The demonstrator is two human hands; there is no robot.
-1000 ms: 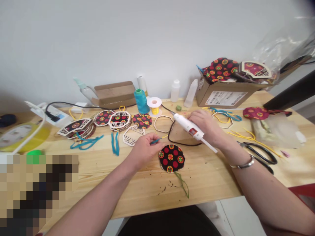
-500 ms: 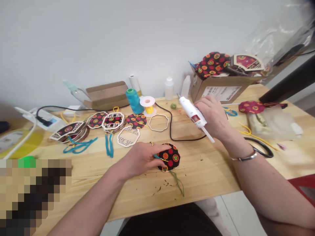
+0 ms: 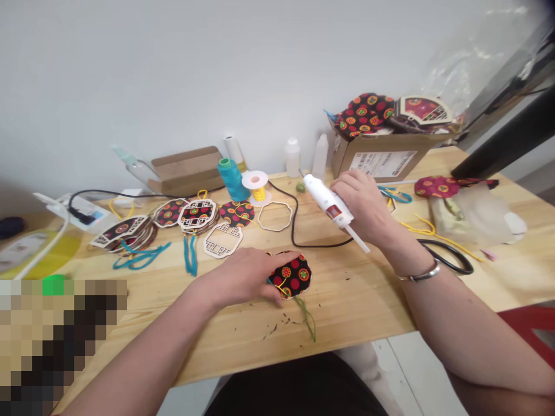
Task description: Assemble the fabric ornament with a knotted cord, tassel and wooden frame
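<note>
My right hand (image 3: 362, 202) grips a white hot glue gun (image 3: 326, 199) above the table, its nozzle pointing up and left and a glue stick sticking out of its rear. My left hand (image 3: 249, 274) holds a black fabric-covered disc (image 3: 299, 274) with red and orange flower print flat on the table. The index finger lies along its upper edge and the thumb is at its lower left. Yellow and blue cord ends show beside the thumb. A green cord (image 3: 307, 318) trails from the disc's lower edge.
Behind my left hand lie a wooden lattice frame (image 3: 223, 240), a plain frame (image 3: 275, 215) and stacked finished ornaments (image 3: 197, 216). Blue thread (image 3: 234, 180) and a yellow spool (image 3: 255, 182) stand behind. A black cable (image 3: 295, 225) crosses the table. A cardboard box (image 3: 373, 159) stands at the back right.
The view has shifted slightly. My left thumb has moved off the disc's face towards its lower left edge. The glue gun stays raised in my right hand.
</note>
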